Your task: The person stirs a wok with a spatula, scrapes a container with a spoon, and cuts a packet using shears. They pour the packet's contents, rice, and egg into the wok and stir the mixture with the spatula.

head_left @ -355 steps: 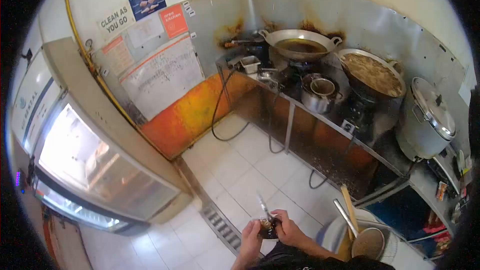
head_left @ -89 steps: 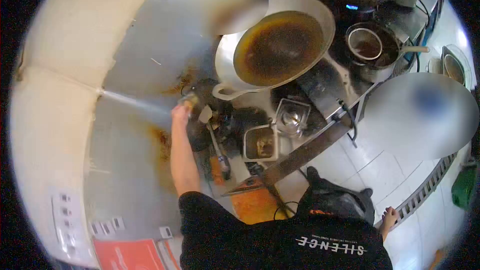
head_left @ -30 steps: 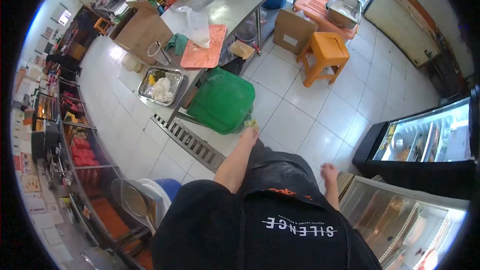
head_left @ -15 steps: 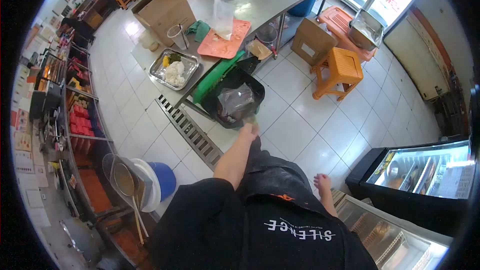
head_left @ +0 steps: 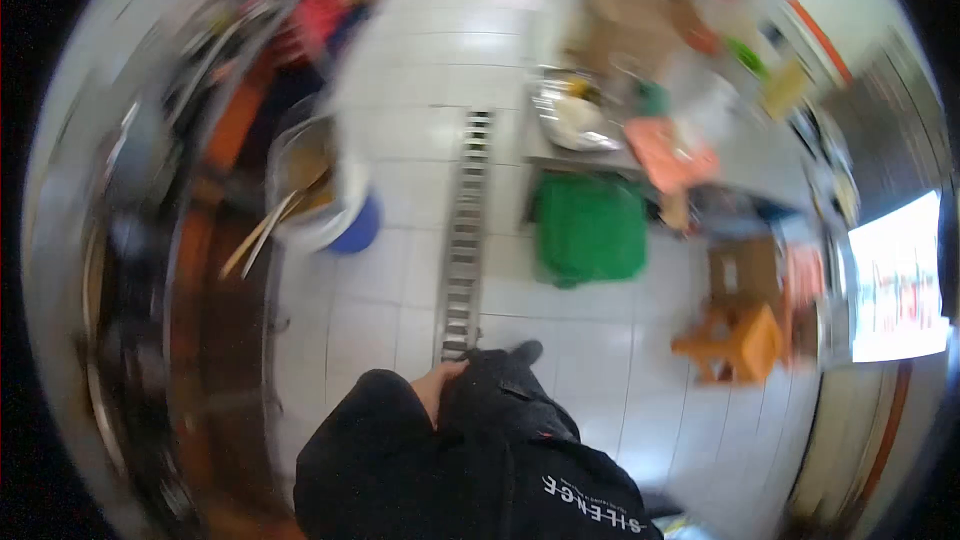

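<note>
My left hand (head_left: 446, 371) hangs low beside my dark trousers, above the floor drain grating (head_left: 463, 240). Only its edge shows past the black sleeve, and blur and the trousers conceal the fingers. Whether it holds anything cannot be made out. My right hand is outside the view. Ahead and to the right stands the bin with its green lid (head_left: 592, 230) down, covering the inside. A metal tray (head_left: 607, 141) with white food sits on the table above it. Beside the tray lies a pink tray (head_left: 668, 155).
On the left stands a blue and white bucket (head_left: 355, 225) with long sticks resting across its top, alongside orange-brown shelving (head_left: 225, 155). An orange stool (head_left: 735, 342) and a cardboard box (head_left: 745, 268) are on the right. Pale floor tiles (head_left: 570, 335) run between them.
The view has swung left, so the table and bin appear farther right. My left hand has drawn back from the bin to my side. The lid has come down. My right hand has left view.
</note>
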Motion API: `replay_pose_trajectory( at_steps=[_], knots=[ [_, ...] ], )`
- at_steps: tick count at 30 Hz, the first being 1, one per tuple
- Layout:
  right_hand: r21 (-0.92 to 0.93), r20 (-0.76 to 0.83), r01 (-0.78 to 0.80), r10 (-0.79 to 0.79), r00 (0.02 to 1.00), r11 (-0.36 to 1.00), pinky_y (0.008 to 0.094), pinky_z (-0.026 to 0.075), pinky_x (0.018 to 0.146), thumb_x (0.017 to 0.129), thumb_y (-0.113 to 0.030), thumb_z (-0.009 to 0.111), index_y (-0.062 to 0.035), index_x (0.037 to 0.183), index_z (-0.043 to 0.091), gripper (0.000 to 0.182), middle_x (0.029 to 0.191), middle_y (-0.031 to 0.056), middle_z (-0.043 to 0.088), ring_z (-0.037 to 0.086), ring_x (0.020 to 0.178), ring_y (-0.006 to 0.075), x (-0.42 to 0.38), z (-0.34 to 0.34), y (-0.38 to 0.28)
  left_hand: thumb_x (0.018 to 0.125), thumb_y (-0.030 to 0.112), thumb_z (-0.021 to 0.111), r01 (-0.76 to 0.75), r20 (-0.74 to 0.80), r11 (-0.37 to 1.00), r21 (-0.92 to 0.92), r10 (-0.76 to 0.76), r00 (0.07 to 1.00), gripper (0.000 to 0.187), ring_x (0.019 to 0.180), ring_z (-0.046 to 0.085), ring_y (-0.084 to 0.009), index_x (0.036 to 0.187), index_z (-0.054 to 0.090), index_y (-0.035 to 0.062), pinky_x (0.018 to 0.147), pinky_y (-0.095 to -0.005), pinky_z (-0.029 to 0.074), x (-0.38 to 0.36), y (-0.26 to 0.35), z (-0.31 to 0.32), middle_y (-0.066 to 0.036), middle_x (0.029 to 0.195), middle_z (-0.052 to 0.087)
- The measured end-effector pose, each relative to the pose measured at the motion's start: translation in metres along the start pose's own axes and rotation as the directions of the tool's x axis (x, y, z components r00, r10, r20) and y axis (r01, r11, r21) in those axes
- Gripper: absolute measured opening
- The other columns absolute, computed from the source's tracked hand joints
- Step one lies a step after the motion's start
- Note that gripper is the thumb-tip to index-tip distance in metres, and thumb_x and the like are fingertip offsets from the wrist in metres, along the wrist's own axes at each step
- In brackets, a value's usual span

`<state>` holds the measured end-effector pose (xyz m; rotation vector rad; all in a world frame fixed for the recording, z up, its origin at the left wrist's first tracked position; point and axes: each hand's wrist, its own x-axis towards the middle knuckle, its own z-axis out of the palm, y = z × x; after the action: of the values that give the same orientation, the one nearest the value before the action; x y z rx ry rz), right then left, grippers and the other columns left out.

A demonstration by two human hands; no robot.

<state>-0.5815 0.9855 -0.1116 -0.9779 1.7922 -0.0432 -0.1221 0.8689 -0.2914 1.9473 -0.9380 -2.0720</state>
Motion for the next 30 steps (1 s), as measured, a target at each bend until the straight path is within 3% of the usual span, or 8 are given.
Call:
replay_pose_trajectory(
  at_steps=[11,14,17,21,23,26,28,30],
  knots=[
    [-0.158,0.357,0.163,-0.098,0.929,0.974,0.0385,0.048,0.070,0.087,-0.031,0.052,-0.0022,0.094,0.064,0.032,0.091,0.0157,0.064,0.059,0.082,0.0266,0.084,0.143,-0.236,0.080,0.024,0.056,0.503,-0.322,0.784,-0.364,-0.613,0.722,0.030,0.088,0.063,-0.0274,0.097,0.067,0.0013,0.072,-0.0438,0.052,-0.366,-0.202,-0.055,-0.015,0.101,0.066],
    [-0.313,0.470,0.291,-0.119,0.875,0.904,0.0403,0.048,0.073,0.086,-0.031,0.052,-0.0024,0.095,0.064,0.033,0.094,0.0170,0.063,0.059,0.086,0.0288,0.049,0.249,-0.272,0.070,0.032,0.065,-0.009,-0.369,0.430,-0.903,-0.764,0.529,0.034,0.080,0.066,-0.0257,0.082,0.068,0.0001,0.067,-0.0390,0.051,-0.430,-0.285,-0.049,-0.018,0.080,0.066],
    [-0.534,0.626,0.500,-0.080,0.776,0.682,0.0420,0.047,0.076,0.086,-0.032,0.052,-0.0027,0.096,0.065,0.034,0.097,0.0182,0.063,0.059,0.090,0.0310,-0.008,0.342,-0.293,0.074,0.028,0.062,-0.456,-0.476,0.331,-0.826,-0.844,0.249,0.031,0.077,0.064,-0.0240,0.083,0.066,-0.0012,0.063,-0.0370,0.051,-0.466,-0.380,-0.018,-0.015,0.083,0.066],
    [-0.270,0.960,0.910,-0.015,0.279,-0.316,0.0444,0.047,0.080,0.085,-0.033,0.051,-0.0031,0.096,0.066,0.035,0.100,0.0199,0.063,0.059,0.095,0.0339,-0.033,0.516,-0.337,0.079,0.018,0.058,-0.833,-0.350,-0.187,-0.521,-0.843,0.408,0.025,0.072,0.061,-0.0231,0.094,0.060,-0.0017,0.053,-0.0338,0.047,-0.518,-0.462,-0.012,-0.015,0.090,0.064],
    [-0.113,0.993,0.643,-0.103,0.053,-0.758,0.0441,0.049,0.072,0.082,-0.034,0.050,-0.0043,0.075,0.069,0.035,0.086,0.0176,0.065,0.063,0.081,0.0320,-0.146,0.617,-0.396,0.081,0.015,0.058,-0.904,-0.299,-0.338,-0.262,-0.862,0.409,0.024,0.070,0.061,-0.0226,0.098,0.059,-0.0007,0.051,-0.0334,0.046,-0.545,-0.477,-0.010,-0.014,0.091,0.063],
    [-0.025,0.992,0.896,-0.120,-0.032,-0.443,0.0480,0.048,0.072,0.087,-0.044,0.047,0.0005,0.070,0.065,0.050,0.078,0.0239,0.062,0.060,0.077,0.0408,-0.309,0.762,-0.477,0.083,0.017,0.060,-0.905,-0.565,-0.412,-0.105,-0.724,0.395,0.024,0.079,0.061,-0.0260,0.101,0.059,0.0030,0.061,-0.0374,0.049,-0.502,-0.587,0.019,-0.010,0.089,0.063],
    [0.203,0.898,0.843,-0.248,-0.363,-0.498,0.0477,0.047,0.065,0.081,-0.036,0.056,0.0016,0.060,0.060,0.043,0.067,0.0242,0.060,0.060,0.068,0.0415,-0.447,0.837,-0.494,0.083,0.018,0.060,-0.898,-0.561,0.174,-0.405,-0.823,0.093,0.023,0.081,0.061,-0.0255,0.102,0.060,0.0046,0.065,-0.0368,0.049,-0.533,-0.601,0.002,-0.009,0.088,0.063],
    [0.431,0.821,0.808,-0.197,-0.536,-0.403,0.0450,0.048,0.065,0.079,-0.029,0.061,0.0022,0.081,0.059,0.032,0.075,0.0234,0.062,0.061,0.073,0.0409,-0.592,0.898,-0.502,0.083,0.019,0.060,-0.254,-0.694,0.747,-0.615,-0.665,-0.276,0.023,0.082,0.060,-0.0250,0.103,0.061,0.0062,0.069,-0.0361,0.049,-0.575,-0.616,-0.019,-0.008,0.088,0.062]
  ],
)
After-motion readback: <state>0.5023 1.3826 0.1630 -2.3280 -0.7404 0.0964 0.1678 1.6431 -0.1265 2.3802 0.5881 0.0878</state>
